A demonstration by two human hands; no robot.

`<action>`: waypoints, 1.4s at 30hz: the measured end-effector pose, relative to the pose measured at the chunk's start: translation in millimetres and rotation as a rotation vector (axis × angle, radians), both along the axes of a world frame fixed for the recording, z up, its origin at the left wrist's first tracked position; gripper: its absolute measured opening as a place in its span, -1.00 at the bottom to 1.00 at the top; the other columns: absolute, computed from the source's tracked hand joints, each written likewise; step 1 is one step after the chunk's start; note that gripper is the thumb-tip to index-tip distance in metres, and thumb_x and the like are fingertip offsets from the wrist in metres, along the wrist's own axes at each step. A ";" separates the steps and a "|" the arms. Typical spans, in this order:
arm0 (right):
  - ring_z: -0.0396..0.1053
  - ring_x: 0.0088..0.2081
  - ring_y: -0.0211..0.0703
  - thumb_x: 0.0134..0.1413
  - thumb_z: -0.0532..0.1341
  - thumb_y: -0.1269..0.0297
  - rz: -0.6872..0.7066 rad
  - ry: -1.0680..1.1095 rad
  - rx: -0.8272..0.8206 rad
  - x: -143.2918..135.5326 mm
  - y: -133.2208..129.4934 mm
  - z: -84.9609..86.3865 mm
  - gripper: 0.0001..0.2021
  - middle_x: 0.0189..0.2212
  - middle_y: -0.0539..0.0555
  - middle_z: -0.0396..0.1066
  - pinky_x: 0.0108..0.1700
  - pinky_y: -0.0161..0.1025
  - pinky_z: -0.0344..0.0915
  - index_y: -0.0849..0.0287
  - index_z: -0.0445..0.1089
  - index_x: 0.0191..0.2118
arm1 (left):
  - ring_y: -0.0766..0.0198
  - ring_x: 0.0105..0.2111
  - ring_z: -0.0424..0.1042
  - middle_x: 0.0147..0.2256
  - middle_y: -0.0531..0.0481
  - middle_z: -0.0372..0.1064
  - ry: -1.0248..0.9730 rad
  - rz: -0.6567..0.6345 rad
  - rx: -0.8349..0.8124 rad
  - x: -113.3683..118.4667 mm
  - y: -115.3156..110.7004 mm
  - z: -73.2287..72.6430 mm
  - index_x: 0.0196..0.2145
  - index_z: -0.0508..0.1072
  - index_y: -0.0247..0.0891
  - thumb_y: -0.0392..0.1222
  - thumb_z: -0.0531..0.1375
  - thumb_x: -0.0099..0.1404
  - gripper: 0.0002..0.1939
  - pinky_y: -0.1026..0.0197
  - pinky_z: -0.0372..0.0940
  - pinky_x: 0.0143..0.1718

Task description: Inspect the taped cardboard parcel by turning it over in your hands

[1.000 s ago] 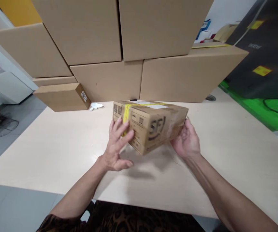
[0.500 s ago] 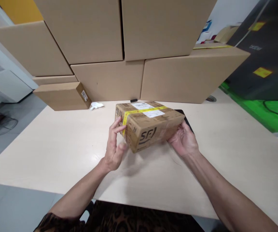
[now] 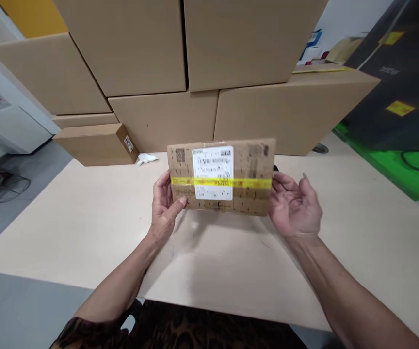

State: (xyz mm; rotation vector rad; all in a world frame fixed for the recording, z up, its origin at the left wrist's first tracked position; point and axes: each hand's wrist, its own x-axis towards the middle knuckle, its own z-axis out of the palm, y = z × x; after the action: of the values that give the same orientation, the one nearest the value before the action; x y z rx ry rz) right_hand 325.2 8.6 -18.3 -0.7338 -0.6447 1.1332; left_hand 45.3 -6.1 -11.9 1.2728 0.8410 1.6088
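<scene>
matt cardboard parcel [image 3: 253, 174], paper label [image 3: 213, 167], smooth table [image 3: 86, 218].

A small brown cardboard parcel [image 3: 221, 177] is tipped up so its broad face looks toward the camera. That face carries a white shipping label, crossed by a band of yellow tape. It is raised above the pale surface [image 3: 86, 223].
</scene>
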 end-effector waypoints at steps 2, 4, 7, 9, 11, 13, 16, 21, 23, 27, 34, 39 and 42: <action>0.64 -0.11 -0.05 0.28 0.26 -0.13 0.013 0.050 0.009 2.3 1.6 -1.1 -0.66 -0.19 0.04 0.71 0.00 -0.06 0.59 -0.03 0.66 -0.22 | -0.02 0.30 0.35 0.28 -0.06 0.34 -0.002 0.016 0.032 0.3 1.4 -5.5 0.16 0.41 0.04 -0.09 0.53 0.19 -0.36 -0.10 0.34 0.32; 0.63 -0.14 -0.08 0.24 0.31 -0.11 0.025 0.066 -0.012 1.4 3.1 -4.1 -0.71 -0.21 0.00 0.71 -0.11 -0.11 0.59 -0.04 0.65 -0.21 | 0.03 0.21 0.41 0.21 -0.07 0.38 -0.014 0.003 -0.016 0.7 3.4 -11.3 0.10 0.41 0.00 -0.07 0.55 0.17 -0.39 -0.09 0.36 0.26; 0.63 -0.12 -0.09 0.20 0.33 -0.12 0.034 0.019 -0.031 -3.8 1.8 -4.6 -0.68 -0.18 -0.01 0.71 -0.09 -0.12 0.57 -0.03 0.67 -0.17 | 0.03 0.19 0.43 0.19 -0.09 0.43 -0.038 -0.053 -0.098 1.4 6.4 -14.5 0.13 0.42 -0.03 -0.03 0.52 0.20 -0.40 -0.10 0.36 0.25; 0.62 -0.08 -0.10 0.21 0.33 -0.12 0.029 -0.013 -0.019 -6.8 -1.7 -1.0 -0.68 -0.14 -0.02 0.71 0.00 -0.11 0.55 -0.04 0.67 -0.16 | -0.02 0.22 0.43 0.19 -0.12 0.46 -0.039 -0.082 -0.112 0.8 7.7 -13.4 0.15 0.45 -0.05 0.04 0.47 0.26 -0.44 -0.14 0.35 0.28; 0.62 -0.06 -0.10 0.21 0.33 -0.12 0.036 -0.032 0.000 -8.3 -5.8 3.5 -0.69 -0.10 -0.02 0.71 0.07 -0.11 0.54 -0.05 0.68 -0.15 | -0.06 0.23 0.43 0.19 -0.15 0.48 -0.005 -0.056 -0.075 -2.6 8.0 -12.0 0.17 0.48 -0.06 0.14 0.37 0.35 -0.48 -0.17 0.32 0.31; 0.63 -0.01 -0.05 0.23 0.30 -0.15 0.068 -0.035 0.009 -9.3 -8.5 6.3 -0.66 -0.10 0.00 0.71 0.11 -0.06 0.53 -0.06 0.68 -0.13 | -0.10 0.30 0.39 0.27 -0.14 0.43 0.136 0.038 0.079 -9.1 7.0 -11.8 0.28 0.44 -0.01 0.18 0.30 0.40 -0.43 -0.21 0.25 0.37; 0.61 0.09 0.07 0.24 0.27 -0.21 0.144 0.000 -0.015 -12.9 -7.5 3.9 -0.62 -0.12 0.02 0.72 0.17 0.08 0.51 -0.09 0.65 -0.10 | -0.22 0.48 0.14 0.49 -0.05 0.14 0.533 0.186 0.581 -20.0 5.1 -12.4 0.41 0.33 0.14 0.29 0.37 0.28 -0.19 -0.30 -0.06 0.53; 0.61 0.12 0.10 0.13 0.37 -0.23 0.153 0.059 -0.169 -18.7 2.6 -14.5 -0.62 -0.13 -0.04 0.73 0.20 0.11 0.51 -0.10 0.63 -0.11 | -0.21 0.54 0.02 0.56 0.07 0.00 0.904 0.202 0.934 -22.0 4.1 -11.4 0.42 0.32 0.24 0.41 0.26 0.31 -0.22 -0.33 -0.25 0.56; 0.63 0.09 0.12 0.10 0.39 -0.24 0.144 0.066 -0.228 -17.0 5.8 -21.8 -0.59 -0.17 -0.03 0.74 0.18 0.14 0.52 -0.08 0.63 -0.11 | -0.18 0.54 0.03 0.53 0.04 0.08 0.909 0.161 0.910 -19.0 2.5 -10.4 0.43 0.31 0.23 0.37 0.23 0.36 -0.26 -0.30 -0.23 0.56; 0.64 0.07 0.13 0.08 0.38 -0.27 0.146 0.093 -0.186 -12.5 8.2 -27.3 -0.58 -0.23 -0.02 0.74 0.18 0.16 0.52 -0.05 0.63 -0.17 | -0.18 0.55 0.00 0.54 -0.08 0.04 0.741 0.088 0.721 -13.4 -4.4 -9.0 0.50 0.20 0.08 0.37 0.18 0.42 -0.19 -0.27 -0.30 0.58; 0.64 -0.01 -0.03 0.31 0.22 -0.15 -0.124 -0.039 0.119 -11.2 -3.1 -7.9 -0.62 -0.18 0.01 0.72 0.26 0.05 0.47 -0.03 0.67 -0.17 | -0.11 0.50 0.10 0.44 -0.07 0.23 0.017 0.003 -0.011 4.2 -5.4 -1.9 0.29 0.44 0.06 0.46 0.19 0.39 -0.31 -0.24 0.04 0.51; 0.56 0.16 0.11 0.43 0.14 -0.04 -0.290 -0.536 0.517 -6.5 -26.6 12.0 -0.62 0.02 0.09 0.66 0.30 0.24 0.43 -0.05 0.70 -0.07 | 0.13 0.10 0.52 0.12 -0.02 0.53 -0.270 -0.182 -0.450 11.5 -1.0 -4.9 0.00 0.52 -0.10 0.27 0.48 0.22 -0.45 0.09 0.45 0.10; 0.58 0.15 0.09 0.49 0.11 0.06 -0.333 -0.752 0.647 -8.2 -36.3 18.3 -0.64 -0.01 0.10 0.66 0.29 0.25 0.46 -0.07 0.67 0.03 | 0.24 -0.04 0.57 0.06 0.03 0.56 -0.312 -0.240 -0.548 12.5 -1.2 -7.7 -0.01 0.51 -0.12 0.09 0.54 0.21 -0.50 0.23 0.46 -0.06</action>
State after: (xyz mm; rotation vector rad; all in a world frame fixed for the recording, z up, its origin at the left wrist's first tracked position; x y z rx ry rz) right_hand 317.0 -27.7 0.0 -0.6510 -1.3802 0.2644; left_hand 57.8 -7.3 -19.6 0.6842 0.8197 1.2266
